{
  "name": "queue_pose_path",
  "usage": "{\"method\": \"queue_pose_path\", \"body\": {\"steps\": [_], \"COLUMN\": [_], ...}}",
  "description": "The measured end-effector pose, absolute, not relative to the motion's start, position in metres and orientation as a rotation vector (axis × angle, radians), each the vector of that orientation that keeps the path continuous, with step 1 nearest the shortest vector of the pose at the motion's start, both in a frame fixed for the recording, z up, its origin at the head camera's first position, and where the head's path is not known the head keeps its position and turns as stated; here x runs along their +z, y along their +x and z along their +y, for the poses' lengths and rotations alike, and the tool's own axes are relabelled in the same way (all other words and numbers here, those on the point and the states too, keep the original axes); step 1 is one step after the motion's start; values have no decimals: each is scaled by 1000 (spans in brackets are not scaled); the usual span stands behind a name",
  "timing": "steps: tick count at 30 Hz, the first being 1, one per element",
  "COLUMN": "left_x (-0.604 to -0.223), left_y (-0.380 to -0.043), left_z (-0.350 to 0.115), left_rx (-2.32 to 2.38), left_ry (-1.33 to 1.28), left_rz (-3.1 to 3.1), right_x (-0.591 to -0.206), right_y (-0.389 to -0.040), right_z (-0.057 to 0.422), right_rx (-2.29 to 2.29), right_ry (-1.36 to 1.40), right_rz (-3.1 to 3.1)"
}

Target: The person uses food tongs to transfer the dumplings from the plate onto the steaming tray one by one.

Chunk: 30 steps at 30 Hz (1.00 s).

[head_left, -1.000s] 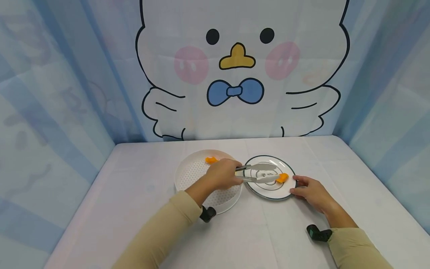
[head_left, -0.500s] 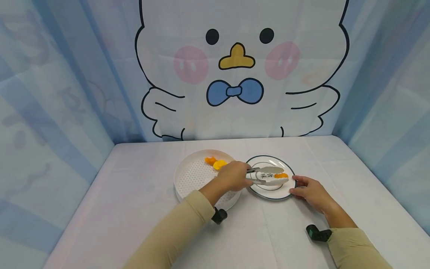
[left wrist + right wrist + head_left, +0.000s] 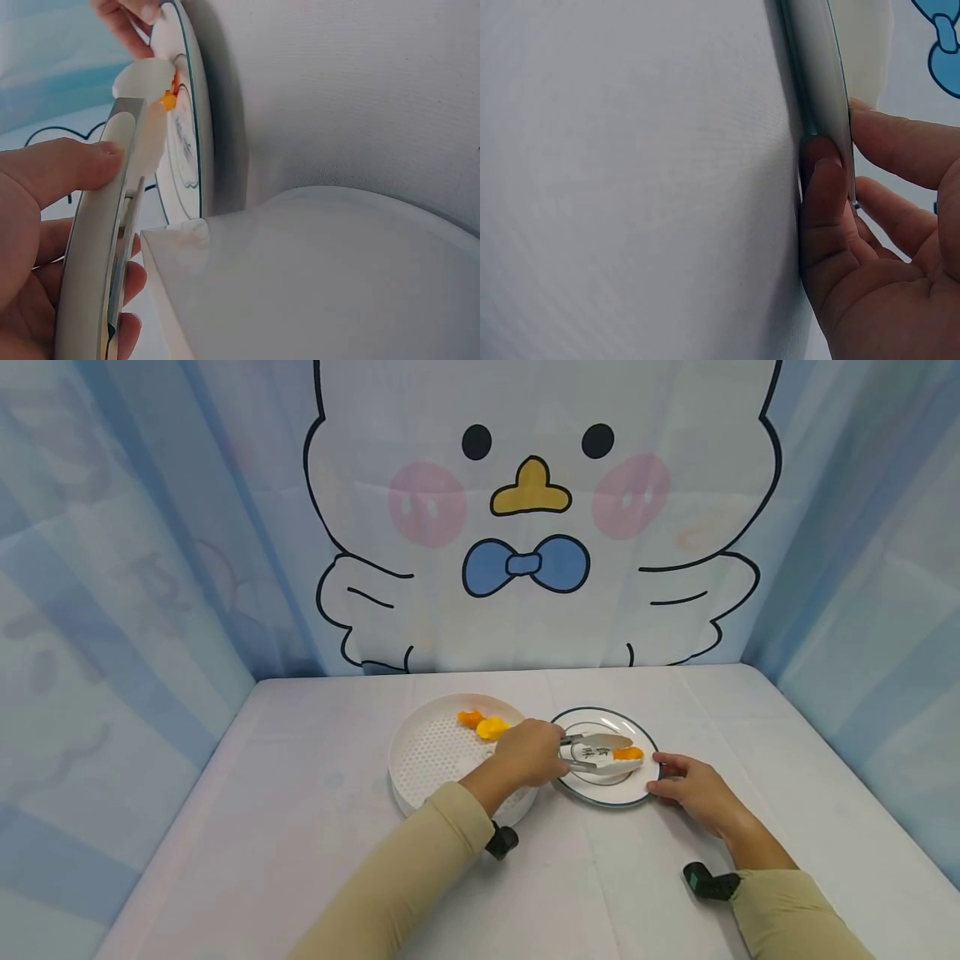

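Note:
My left hand grips a pair of tongs, its thumb along one arm and fingers round the other. The tongs reach over a white plate with a dark rim. Between their tips is a small orange piece; whether they pinch it I cannot tell. With my right hand I pinch the plate's right rim, as the right wrist view shows on the plate edge. Under my left forearm stands a round white perforated tray. An orange piece and a yellow piece lie in it.
A white cloth covers the table. Behind it hangs a curtain printed with a cartoon bird, and blue curtains flank both sides. The tray and plate stand close together near the back of the table.
My left hand has moved right with the tongs, bringing their tips to either side of the orange piece, which now lies flatter. The tray's yellow piece has come into view. My right hand stays put.

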<state>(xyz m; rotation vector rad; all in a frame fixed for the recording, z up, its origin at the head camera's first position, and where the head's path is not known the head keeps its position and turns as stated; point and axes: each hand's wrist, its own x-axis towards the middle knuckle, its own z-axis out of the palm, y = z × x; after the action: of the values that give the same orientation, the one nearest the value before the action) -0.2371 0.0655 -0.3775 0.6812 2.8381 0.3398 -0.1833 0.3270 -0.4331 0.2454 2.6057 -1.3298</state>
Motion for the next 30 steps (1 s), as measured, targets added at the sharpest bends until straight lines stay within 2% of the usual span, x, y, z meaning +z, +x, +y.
{"method": "queue_pose_path", "body": {"steps": [17,30], "left_x": [-372,-355], "left_y": [-236,-229], "left_z": [61,16], "left_rx": [414,618], "left_ry": [641,680], "left_rz": [2822,2853], "right_x": [-431,-432], "right_y": [-182,-180], "right_z": [326,327], "right_rx": [-1339,-1320], "right_ry": [249,253], "right_rz": [2607,2617]}}
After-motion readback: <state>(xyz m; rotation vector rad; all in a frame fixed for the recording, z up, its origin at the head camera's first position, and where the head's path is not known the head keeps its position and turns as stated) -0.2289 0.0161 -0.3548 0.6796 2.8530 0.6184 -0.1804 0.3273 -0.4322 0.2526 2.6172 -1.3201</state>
